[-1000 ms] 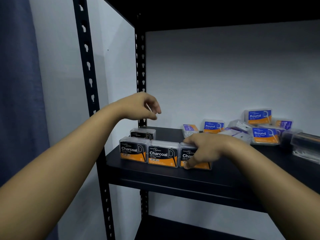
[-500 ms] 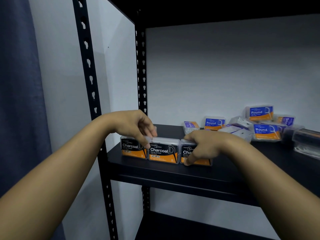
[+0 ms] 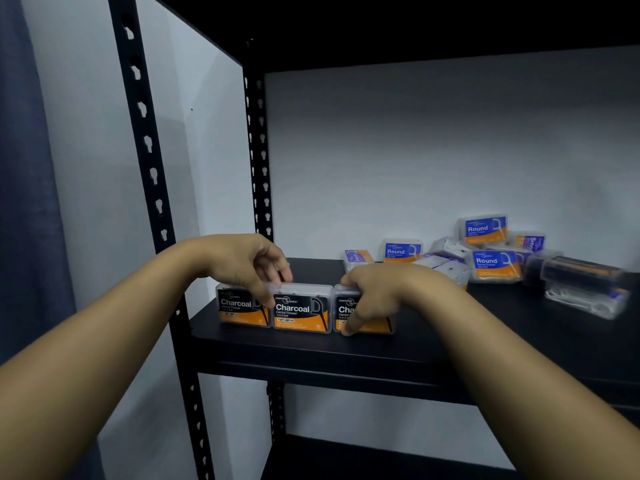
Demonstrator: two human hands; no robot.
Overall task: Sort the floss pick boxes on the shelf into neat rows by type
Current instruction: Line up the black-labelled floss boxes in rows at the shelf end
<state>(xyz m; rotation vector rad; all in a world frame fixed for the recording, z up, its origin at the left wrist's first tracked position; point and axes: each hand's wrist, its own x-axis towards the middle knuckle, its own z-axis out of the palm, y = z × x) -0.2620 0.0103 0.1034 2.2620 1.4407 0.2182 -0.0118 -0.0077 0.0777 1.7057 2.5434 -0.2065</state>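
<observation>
Three black-and-orange Charcoal floss pick boxes stand side by side at the front left of the black shelf [image 3: 408,344]: a left box [image 3: 239,308], a middle box [image 3: 300,310] and a right box [image 3: 346,306]. My left hand [image 3: 247,263] rests on top of the left and middle boxes, thumb down between them. My right hand [image 3: 375,294] grips the right box, thumb pressed on its front. A loose heap of blue Round boxes [image 3: 493,265] and purple boxes [image 3: 358,257] lies at the back right.
A clear box with dark picks [image 3: 585,289] lies on its side at the far right of the shelf. Black perforated uprights [image 3: 149,161] frame the left side. A white wall stands behind, a lower shelf [image 3: 346,459] sits underneath.
My left hand came down from above the shelf onto the left and middle Charcoal boxes. My right hand stayed on the right box. The fourth Charcoal box behind is now hidden by my left hand.
</observation>
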